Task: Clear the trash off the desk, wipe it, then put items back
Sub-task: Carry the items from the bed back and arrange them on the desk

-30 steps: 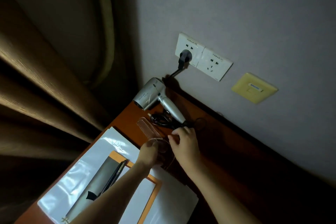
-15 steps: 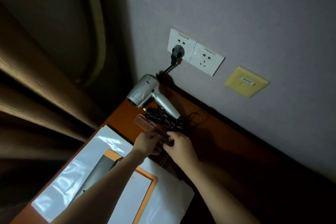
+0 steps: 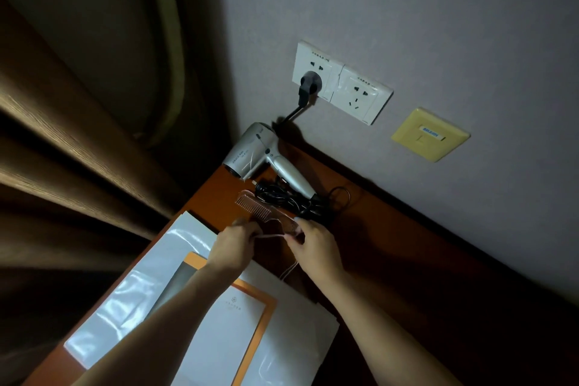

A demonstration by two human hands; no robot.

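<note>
A brown comb [image 3: 253, 207] lies on the reddish wooden desk [image 3: 369, 229], its handle end running under my fingers. My left hand [image 3: 235, 243] and my right hand [image 3: 315, 243] are close together just in front of it. Between them they pinch a thin pale string [image 3: 270, 235] pulled taut, and a loose length of it hangs down under my right hand. Behind the comb rests a silver hair dryer [image 3: 260, 155] with its black cord [image 3: 288, 199] bundled beside it. Whether my right fingers also touch the comb's handle is unclear.
A white paper bag [image 3: 291, 329] lies flat under my forearms, with an orange-edged notepad [image 3: 232, 332] and a glossy sheet [image 3: 125, 298] on it. The dryer's plug sits in a wall socket [image 3: 313, 72]. Brown curtains [image 3: 62, 135] hang past the desk's left edge.
Both hands have moved forward to the comb's handle end. They have drawn slightly apart, and the string is now stretched between them. The comb lies closer to the cord.
</note>
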